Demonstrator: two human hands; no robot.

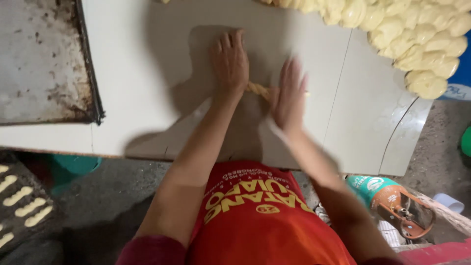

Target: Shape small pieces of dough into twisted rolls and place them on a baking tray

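A thin twisted rope of yellow dough [259, 90] lies on the white worktop [132, 83] between my two hands. My left hand [229, 61] rests flat, palm down, over its left end with the fingers pointing away from me. Over the rope's right end is my right hand [289, 95], also flat and blurred with motion. Only a short twisted stretch of the rope shows between the hands.
A heap of several pale dough pieces [407, 34] fills the worktop's far right corner. A worn metal baking tray [41, 59] lies at the left. Below left, a dark tray [22, 201] holds shaped dough sticks. A teal and orange gas cylinder [392, 201] stands at lower right.
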